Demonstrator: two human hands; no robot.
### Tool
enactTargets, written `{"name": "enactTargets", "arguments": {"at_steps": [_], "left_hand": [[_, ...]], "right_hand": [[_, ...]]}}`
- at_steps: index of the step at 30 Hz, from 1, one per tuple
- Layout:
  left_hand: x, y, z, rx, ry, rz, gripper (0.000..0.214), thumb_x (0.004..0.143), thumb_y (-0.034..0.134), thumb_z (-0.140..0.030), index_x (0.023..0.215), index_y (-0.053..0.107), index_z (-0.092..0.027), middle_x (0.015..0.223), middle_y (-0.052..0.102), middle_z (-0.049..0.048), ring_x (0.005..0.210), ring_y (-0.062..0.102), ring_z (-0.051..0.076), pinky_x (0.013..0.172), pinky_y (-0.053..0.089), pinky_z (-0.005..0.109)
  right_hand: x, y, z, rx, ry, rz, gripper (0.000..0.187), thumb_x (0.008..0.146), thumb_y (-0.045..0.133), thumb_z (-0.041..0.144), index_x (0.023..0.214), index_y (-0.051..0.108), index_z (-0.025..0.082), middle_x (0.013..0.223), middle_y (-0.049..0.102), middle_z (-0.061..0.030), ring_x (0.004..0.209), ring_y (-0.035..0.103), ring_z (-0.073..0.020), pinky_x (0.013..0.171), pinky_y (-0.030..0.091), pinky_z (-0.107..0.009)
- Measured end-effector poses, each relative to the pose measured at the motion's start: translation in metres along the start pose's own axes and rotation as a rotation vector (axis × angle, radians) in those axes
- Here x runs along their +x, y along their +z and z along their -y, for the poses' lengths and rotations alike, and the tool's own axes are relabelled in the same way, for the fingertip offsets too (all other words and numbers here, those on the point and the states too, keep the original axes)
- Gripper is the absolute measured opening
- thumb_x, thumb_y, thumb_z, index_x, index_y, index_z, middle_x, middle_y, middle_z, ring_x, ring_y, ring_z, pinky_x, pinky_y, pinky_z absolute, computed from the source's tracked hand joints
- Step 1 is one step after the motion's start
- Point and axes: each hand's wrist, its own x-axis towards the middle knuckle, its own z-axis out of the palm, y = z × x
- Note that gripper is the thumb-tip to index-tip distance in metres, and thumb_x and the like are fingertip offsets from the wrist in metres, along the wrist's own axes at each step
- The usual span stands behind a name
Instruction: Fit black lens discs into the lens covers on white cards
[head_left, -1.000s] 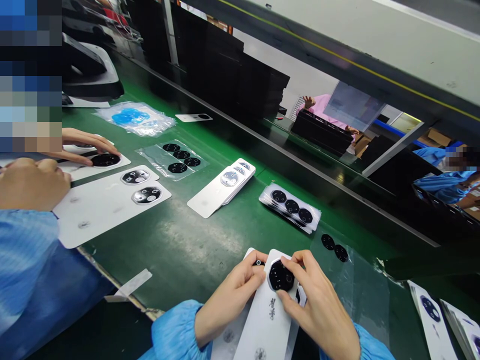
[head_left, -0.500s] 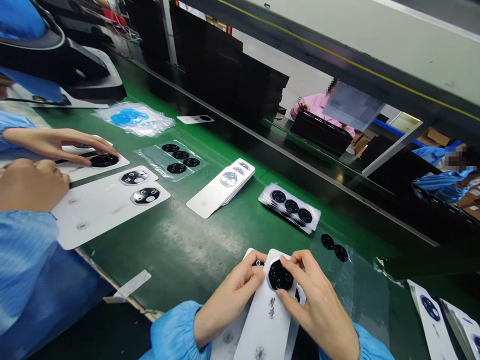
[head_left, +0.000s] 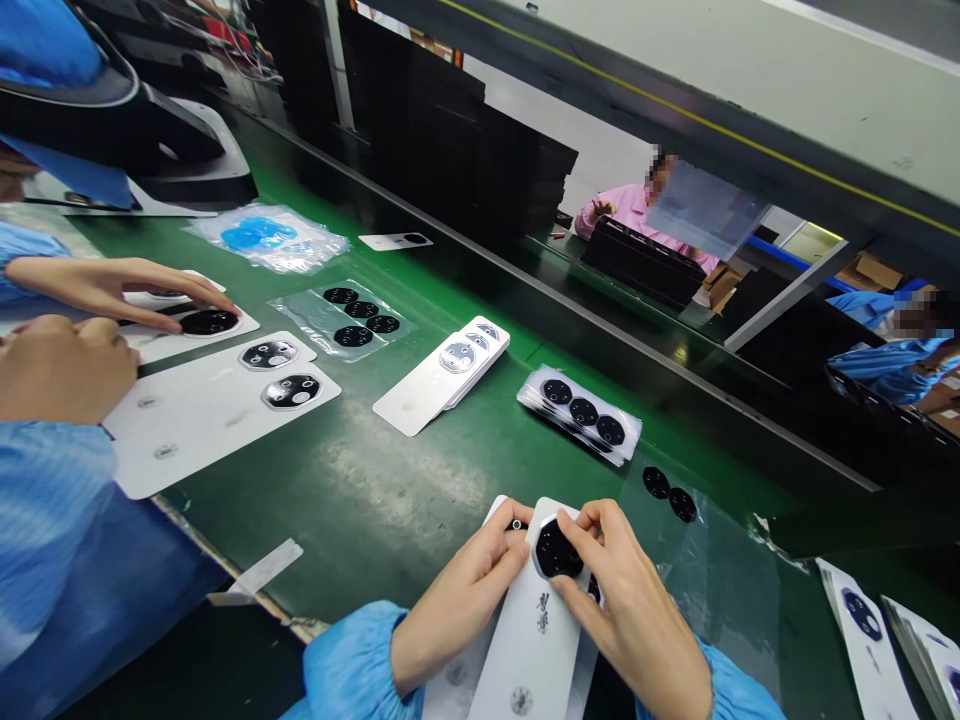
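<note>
A white phone back cover (head_left: 534,640) lies at the near edge of the green belt, on top of other covers. My left hand (head_left: 469,590) grips its left edge near the top, fingers curled. My right hand (head_left: 626,605) pinches the black octagonal camera lens piece (head_left: 556,550) seated at the cover's top, thumb below it and fingers above it.
A clear sheet with two black lens pieces (head_left: 670,495) lies just right. Farther off sit a stack of lens sheets (head_left: 583,413) and white covers (head_left: 442,378). A co-worker's hands (head_left: 112,290) press covers at left. More covers (head_left: 862,620) lie at right.
My right fingers have shifted slightly over the lens piece, covering more of its right side. The co-worker at left has leaned a little.
</note>
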Motion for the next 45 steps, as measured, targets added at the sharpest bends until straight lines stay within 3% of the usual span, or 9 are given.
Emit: {"name": "enactTargets", "arguments": {"at_steps": [9, 18, 23, 31, 37, 45], "left_hand": [[0.003, 0.0, 0.005, 0.039, 0.022, -0.006, 0.03, 0.088, 0.046, -0.049, 0.1, 0.043, -0.021, 0.077, 0.058, -0.0008, 0.064, 0.055, 0.014, 0.056, 0.034, 0.024], [0.002, 0.002, 0.003, 0.012, 0.016, -0.052, 0.029, 0.087, 0.047, -0.049, 0.096, 0.044, -0.021, 0.073, 0.055, -0.0023, 0.061, 0.05, 0.012, 0.055, 0.034, 0.022], [0.001, 0.0, 0.003, -0.024, -0.001, -0.066, 0.03, 0.086, 0.048, -0.049, 0.096, 0.045, -0.021, 0.072, 0.055, -0.0025, 0.062, 0.048, 0.012, 0.056, 0.034, 0.022], [0.002, 0.0, 0.003, -0.038, 0.005, -0.066, 0.029, 0.087, 0.047, -0.048, 0.097, 0.044, -0.02, 0.078, 0.06, 0.0002, 0.064, 0.051, 0.013, 0.058, 0.037, 0.023], [0.003, 0.002, 0.005, -0.099, 0.011, -0.067, 0.03, 0.086, 0.05, -0.049, 0.096, 0.045, -0.021, 0.074, 0.059, -0.0012, 0.058, 0.05, 0.01, 0.053, 0.037, 0.02], [0.006, 0.002, 0.005, -0.169, 0.019, -0.023, 0.032, 0.084, 0.056, -0.047, 0.096, 0.044, -0.02, 0.078, 0.061, 0.0005, 0.056, 0.053, 0.01, 0.05, 0.039, 0.02]], "right_hand": [[0.002, 0.002, 0.0, 0.008, -0.009, -0.01, 0.037, 0.081, 0.048, 0.004, 0.116, 0.048, 0.017, 0.098, 0.044, -0.0086, 0.087, 0.054, -0.0205, 0.071, 0.056, -0.036], [0.0, 0.009, -0.002, -0.004, -0.011, -0.072, 0.046, 0.081, 0.051, 0.007, 0.125, 0.043, 0.016, 0.101, 0.049, -0.0096, 0.088, 0.057, -0.022, 0.072, 0.057, -0.038], [-0.001, 0.012, -0.003, 0.025, 0.013, -0.154, 0.04, 0.08, 0.055, 0.009, 0.118, 0.046, 0.02, 0.094, 0.055, -0.0059, 0.086, 0.059, -0.0217, 0.07, 0.055, -0.036], [-0.001, 0.014, -0.004, -0.066, -0.101, -0.302, 0.018, 0.091, 0.048, 0.025, 0.108, 0.053, 0.018, 0.09, 0.06, -0.0077, 0.08, 0.062, -0.021, 0.065, 0.053, -0.033], [-0.001, 0.019, -0.01, -0.091, -0.16, -0.368, 0.025, 0.093, 0.045, 0.036, 0.109, 0.052, 0.017, 0.086, 0.061, -0.0078, 0.075, 0.06, -0.0204, 0.059, 0.05, -0.031], [-0.001, 0.024, -0.02, -0.024, -0.195, -0.338, 0.032, 0.09, 0.053, 0.036, 0.115, 0.047, 0.018, 0.083, 0.056, -0.006, 0.073, 0.057, -0.0196, 0.059, 0.05, -0.031]]}}
